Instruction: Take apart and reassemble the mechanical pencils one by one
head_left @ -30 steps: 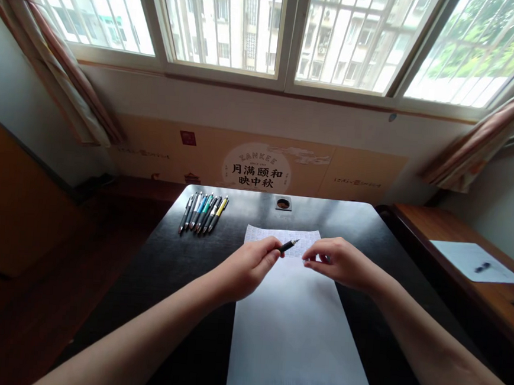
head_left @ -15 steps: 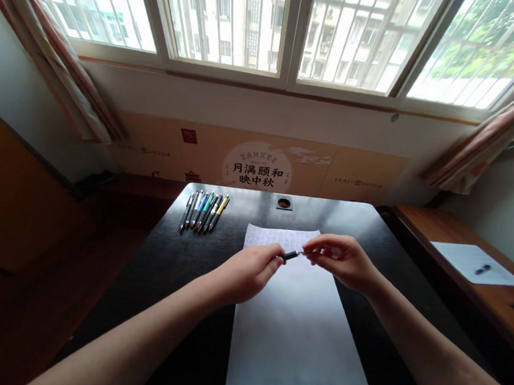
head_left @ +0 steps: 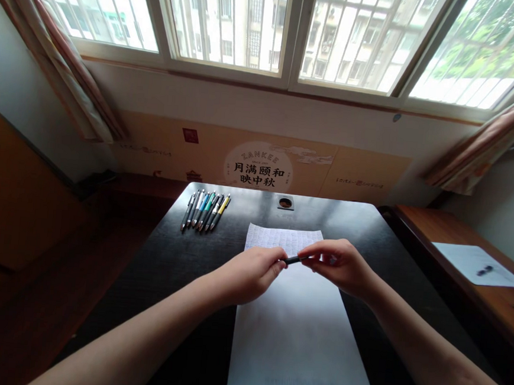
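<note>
A dark pen (head_left: 293, 260) spans the short distance between my two hands above the long white paper (head_left: 291, 326). My left hand (head_left: 255, 272) is closed around one end, thumb and fingers wrapped over it. On the other end, my right hand (head_left: 335, 263) pinches with thumb and fingertips, its palm turned inward. Only the pen's middle shows; the fingers cover both ends. Beyond the hands, the paper's far part bears rows of print and curls slightly at the edge.
Several pens (head_left: 204, 210) lie side by side at the black table's (head_left: 155, 291) far left. A square cable hole (head_left: 285, 202) is set near its back edge. To the right, a wooden desk (head_left: 441, 222) holds a white sheet (head_left: 478, 263) with small dark items.
My hands have come slightly closer together along the pen. The silver part that showed between them half a second ago is no longer visible; a dark piece spans the gap.
</note>
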Demonstrator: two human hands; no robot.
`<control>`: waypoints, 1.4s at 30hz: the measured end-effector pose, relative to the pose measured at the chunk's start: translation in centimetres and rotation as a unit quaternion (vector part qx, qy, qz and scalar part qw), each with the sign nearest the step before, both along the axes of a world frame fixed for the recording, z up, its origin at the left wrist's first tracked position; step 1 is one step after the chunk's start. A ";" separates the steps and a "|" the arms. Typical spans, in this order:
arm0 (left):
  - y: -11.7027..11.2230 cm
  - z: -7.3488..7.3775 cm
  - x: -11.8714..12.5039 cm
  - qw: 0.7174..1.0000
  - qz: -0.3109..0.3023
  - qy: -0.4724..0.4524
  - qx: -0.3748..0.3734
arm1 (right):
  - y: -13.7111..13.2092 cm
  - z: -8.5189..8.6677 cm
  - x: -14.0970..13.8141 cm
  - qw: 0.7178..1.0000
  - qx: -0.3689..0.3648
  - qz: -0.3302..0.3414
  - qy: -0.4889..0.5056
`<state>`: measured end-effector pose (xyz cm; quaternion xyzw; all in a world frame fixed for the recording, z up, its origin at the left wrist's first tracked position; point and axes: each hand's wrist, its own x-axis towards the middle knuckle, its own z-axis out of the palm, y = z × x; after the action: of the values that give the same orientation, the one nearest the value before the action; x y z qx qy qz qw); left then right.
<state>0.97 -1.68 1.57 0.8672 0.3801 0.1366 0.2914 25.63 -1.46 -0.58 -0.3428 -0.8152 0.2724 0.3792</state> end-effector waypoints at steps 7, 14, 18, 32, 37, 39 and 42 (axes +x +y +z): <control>-0.5 -0.1 0.4 0.999 -0.015 0.042 0.013 | -0.3 0.1 -0.7 0.990 -0.026 -0.025 -0.140; -0.2 -0.3 0.2 0.999 0.003 0.040 0.003 | -0.3 0.2 0.1 0.995 -0.011 -0.035 -0.098; 0.1 -0.4 0.2 0.999 0.004 0.038 -0.004 | -0.2 -0.2 0.0 0.993 0.032 -0.011 -0.110; 0.2 -0.7 0.0 0.999 -0.005 0.035 0.005 | -0.1 -0.4 -0.1 0.991 0.011 -0.005 -0.131; 0.2 -0.7 0.1 0.999 -0.010 0.041 0.010 | -0.3 -0.3 -0.5 0.984 -0.015 -0.009 -0.175; 0.1 -0.7 0.1 0.999 -0.017 0.047 0.014 | -0.3 -0.1 -0.6 0.980 -0.034 -0.011 -0.197; 0.1 -0.7 0.1 0.998 -0.017 0.057 0.016 | -0.4 0.2 -0.6 0.978 -0.036 -0.019 -0.203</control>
<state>1.05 -1.55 0.87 0.8844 0.3792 0.0885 0.2573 24.99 -1.87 -0.39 -0.4198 -0.8583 0.2185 0.1982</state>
